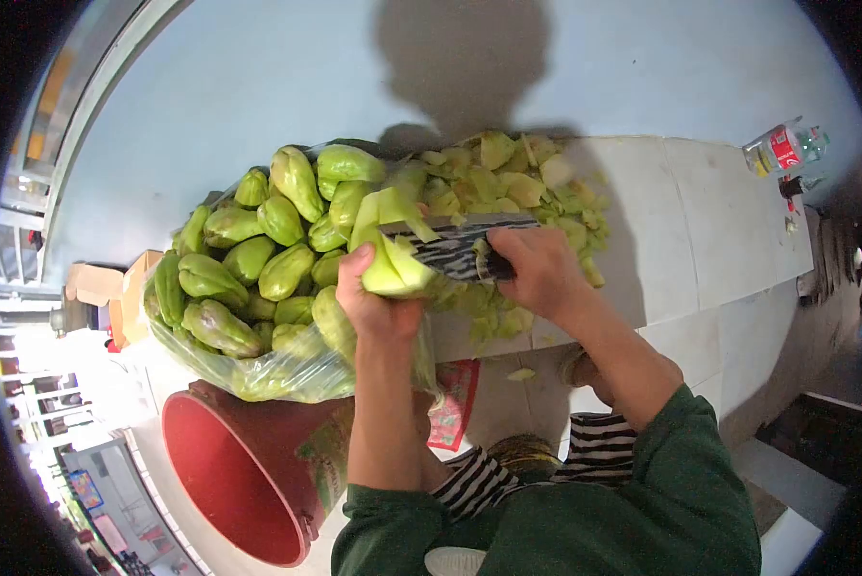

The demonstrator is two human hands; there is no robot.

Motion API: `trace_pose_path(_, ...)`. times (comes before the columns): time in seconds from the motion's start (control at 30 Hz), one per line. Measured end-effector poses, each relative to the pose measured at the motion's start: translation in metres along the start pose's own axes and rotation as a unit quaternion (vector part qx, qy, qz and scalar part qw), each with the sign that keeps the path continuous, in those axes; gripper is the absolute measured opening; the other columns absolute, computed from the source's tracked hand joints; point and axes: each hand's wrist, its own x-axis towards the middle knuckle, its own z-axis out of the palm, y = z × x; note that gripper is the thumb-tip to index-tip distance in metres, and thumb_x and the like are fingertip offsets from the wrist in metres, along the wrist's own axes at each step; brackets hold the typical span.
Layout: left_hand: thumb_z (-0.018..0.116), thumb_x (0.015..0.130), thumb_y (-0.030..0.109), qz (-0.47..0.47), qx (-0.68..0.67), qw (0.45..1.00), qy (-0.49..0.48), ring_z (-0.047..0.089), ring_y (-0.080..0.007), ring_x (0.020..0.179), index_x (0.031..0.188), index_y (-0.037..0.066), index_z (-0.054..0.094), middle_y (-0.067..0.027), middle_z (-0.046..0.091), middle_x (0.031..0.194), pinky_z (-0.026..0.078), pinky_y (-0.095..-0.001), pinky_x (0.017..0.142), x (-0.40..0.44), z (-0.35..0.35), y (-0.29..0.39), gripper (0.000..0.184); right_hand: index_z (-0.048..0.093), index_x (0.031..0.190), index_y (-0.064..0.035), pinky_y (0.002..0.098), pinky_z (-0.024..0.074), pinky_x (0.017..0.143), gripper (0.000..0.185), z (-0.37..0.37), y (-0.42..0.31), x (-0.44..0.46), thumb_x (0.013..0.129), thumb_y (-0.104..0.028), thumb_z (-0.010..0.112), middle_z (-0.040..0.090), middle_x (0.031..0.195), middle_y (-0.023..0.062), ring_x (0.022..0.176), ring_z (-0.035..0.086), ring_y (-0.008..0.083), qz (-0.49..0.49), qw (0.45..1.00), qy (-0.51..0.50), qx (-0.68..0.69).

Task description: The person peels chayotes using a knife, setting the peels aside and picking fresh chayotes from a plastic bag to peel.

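Observation:
Near the middle of the head view my left hand (385, 305) is wrapped round a pale green chayote (397, 269) that is partly peeled. From the right, my right hand (537, 272) grips a dark knife (450, 248) with a patterned blade, its far end against the chayote. A strip of cut flesh or peel stands up along the blade's edge. Left of my hands, a clear plastic bag (292, 370) holds several whole green chayotes (249, 259). Peelings and cut pieces (498, 182) lie heaped behind and to the right of the knife.
An empty red bucket (229, 480) lies below the bag. Plastic bottles (784, 149) rest at the right end of the tiled ledge (671, 230). Cardboard boxes (129, 298) are at the left, and a red packet (453, 403) is under my forearms. A wall runs behind.

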Motion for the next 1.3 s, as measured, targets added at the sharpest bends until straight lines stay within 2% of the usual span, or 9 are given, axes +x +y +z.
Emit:
trace_pose_path(0.13,0.057,0.076,0.030,-0.033,0.014,0.999,0.012,0.060,-0.0334,0.102,0.126,-0.004,0.048,-0.0187,0.059,0.117,0.047,-0.0452,0.093,-0.002,-0.006,-0.005,0.061,0.050,0.089,-0.0065,0.0458,0.0480,0.058,0.030,-0.006,-0.009,0.005,0.067,-0.013,0.069,0.060,0.072,0.0131,0.071,0.062,0.0347,-0.047,0.998,0.025,0.037)
trace_pose_path(0.3,0.059,0.074,0.031,-0.045,0.016,0.999,0.010,0.062,-0.0292,0.094,0.123,0.000,0.050,-0.0142,0.061,0.107,0.053,-0.0443,0.083,-0.007,0.003,-0.001,0.059,0.058,0.098,-0.0068,0.0430,0.0481,0.058,0.036,0.003,0.013,0.004,0.062,-0.005,0.065,0.061,0.076,0.0169,0.070,0.060,0.0387,0.131,0.990,-0.049,0.005)
trace_pose_path(0.53,0.057,0.074,0.026,-0.052,0.024,0.998,0.008,0.059,-0.0309,0.104,0.128,-0.003,0.046,-0.0171,0.060,0.113,0.048,-0.0418,0.093,-0.005,-0.006,-0.002,0.062,0.050,0.092,-0.0079,0.0472,0.0491,0.060,0.028,-0.012,-0.005,0.005,0.071,-0.016,0.066,0.063,0.076,0.0158,0.072,0.063,0.0378,-0.016,0.998,0.000,0.054)
trace_pose_path(0.6,0.057,0.075,0.033,-0.040,0.020,0.999,0.021,0.060,-0.0326,0.101,0.129,-0.002,0.045,-0.0188,0.059,0.115,0.052,-0.0449,0.085,-0.006,0.001,-0.005,0.065,0.051,0.093,-0.0075,0.0485,0.0488,0.060,0.027,-0.003,0.007,0.006,0.072,-0.016,0.066,0.063,0.076,0.0161,0.072,0.063,0.0381,0.138,0.988,-0.062,-0.028)
trace_pose_path(0.73,0.055,0.077,0.036,-0.061,0.030,0.994,-0.081,0.057,-0.0331,0.108,0.134,-0.001,0.041,-0.0194,0.053,0.125,0.050,-0.0466,0.088,-0.006,0.001,-0.001,0.069,0.052,0.094,-0.0070,0.0497,0.0484,0.061,0.024,-0.001,0.013,0.007,0.076,-0.016,0.065,0.063,0.075,0.0174,0.072,0.063,0.0390,0.178,0.981,-0.070,-0.040)
trace_pose_path(0.9,0.051,0.085,0.039,-0.016,-0.023,0.999,-0.043,0.055,-0.0321,0.113,0.134,-0.001,0.042,-0.0201,0.054,0.125,0.046,-0.0453,0.095,-0.001,0.007,-0.001,0.063,0.052,0.095,-0.0051,0.0512,0.0476,0.061,0.022,-0.003,-0.001,0.004,0.079,-0.016,0.061,0.061,0.070,0.0194,0.070,0.062,0.0411,0.192,0.970,0.079,0.126)
trace_pose_path(1.03,0.045,0.093,0.038,-0.011,-0.058,0.998,0.022,0.055,-0.0308,0.111,0.131,-0.001,0.045,-0.0192,0.055,0.124,0.045,-0.0413,0.096,0.001,0.006,0.001,0.054,0.053,0.098,-0.0052,0.0505,0.0479,0.060,0.026,0.006,0.010,0.005,0.076,-0.014,0.062,0.061,0.072,0.0191,0.070,0.061,0.0413,0.235,0.969,0.016,0.069)
trace_pose_path(1.2,0.046,0.093,0.039,-0.010,-0.036,0.999,0.024,0.057,-0.0302,0.107,0.127,-0.002,0.047,-0.0201,0.057,0.120,0.047,-0.0422,0.093,0.004,-0.004,-0.002,0.054,0.055,0.104,-0.0045,0.0414,0.0490,0.061,0.044,-0.002,-0.004,-0.001,0.065,-0.019,0.069,0.060,0.078,0.0086,0.071,0.063,0.0306,-0.073,0.997,0.032,-0.006)
trace_pose_path(1.3,0.047,0.093,0.039,-0.024,-0.013,1.000,0.000,0.059,-0.0297,0.104,0.124,-0.004,0.048,-0.0204,0.058,0.115,0.048,-0.0421,0.091,0.003,0.000,-0.005,0.053,0.056,0.103,-0.0044,0.0370,0.0482,0.061,0.047,0.001,-0.008,-0.001,0.061,-0.020,0.069,0.059,0.078,0.0035,0.070,0.062,0.0232,-0.111,0.991,0.057,-0.038)
